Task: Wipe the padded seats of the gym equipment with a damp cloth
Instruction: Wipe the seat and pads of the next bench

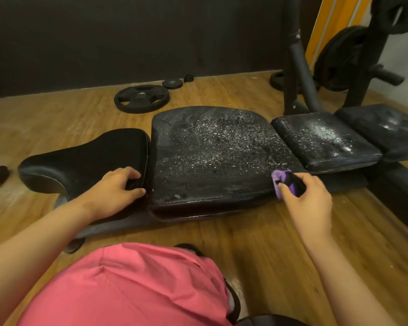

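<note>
Cloth (278,183) pinched in right hand (312,205) at corner of wet seat (210,149); left hand (118,188) gripping adjacent pad (92,156).

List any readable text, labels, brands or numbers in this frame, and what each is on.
None readable.
large weight plate on the floor: any raised marking is too blurred to read.
small weight plate: too small to read.
racked plates: dark, nothing legible.
wet seat pad, left seat pad, purple cloth: no label shows.
</note>
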`<state>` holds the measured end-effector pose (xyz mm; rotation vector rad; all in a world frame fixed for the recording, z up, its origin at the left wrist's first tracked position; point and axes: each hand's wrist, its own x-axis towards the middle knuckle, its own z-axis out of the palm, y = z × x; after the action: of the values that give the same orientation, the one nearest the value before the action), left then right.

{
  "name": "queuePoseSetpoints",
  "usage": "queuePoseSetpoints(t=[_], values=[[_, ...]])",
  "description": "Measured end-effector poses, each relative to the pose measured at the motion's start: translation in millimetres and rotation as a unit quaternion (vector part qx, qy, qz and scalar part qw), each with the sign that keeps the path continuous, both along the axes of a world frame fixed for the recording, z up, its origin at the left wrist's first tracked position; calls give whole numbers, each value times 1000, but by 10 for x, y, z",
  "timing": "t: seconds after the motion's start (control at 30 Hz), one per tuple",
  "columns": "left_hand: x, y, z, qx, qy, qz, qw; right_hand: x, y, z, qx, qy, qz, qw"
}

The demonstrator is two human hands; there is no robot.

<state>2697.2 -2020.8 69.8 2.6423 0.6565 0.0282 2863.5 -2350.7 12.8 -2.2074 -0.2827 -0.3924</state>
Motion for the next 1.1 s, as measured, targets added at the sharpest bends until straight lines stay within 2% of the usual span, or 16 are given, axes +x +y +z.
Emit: queuePoseSetpoints(t=[0.2,0.33,0.43,0.6,0.67,0.83,0.9,1.03,1.1], values=[[-3,131,-35,-27,-30,-37,998,-262,338,166,-40,-5,106,994],[38,190,-80,23,-46,-34,998,-524,715,291,-49,-5,229,972],[14,284,-138,51,-63,-8,997,-601,1048,428,-74,33,317,945],[-13,410,-210,49,-97,23,994,-592,1666,585,-134,77,464,872],[-25,470,-232,51,-108,29,992,-533,1934,603,-174,57,482,857],[-36,554,-278,70,-114,3,991,-250,2390,644,-220,34,474,852],[-15,582,-293,70,-124,1,990,-236,2340,666,-232,32,502,833],[59,621,-316,56,-145,4,988,-391,2022,733,-261,45,581,770],[105,630,-329,49,-149,7,988,-418,1989,723,-271,28,598,754]])
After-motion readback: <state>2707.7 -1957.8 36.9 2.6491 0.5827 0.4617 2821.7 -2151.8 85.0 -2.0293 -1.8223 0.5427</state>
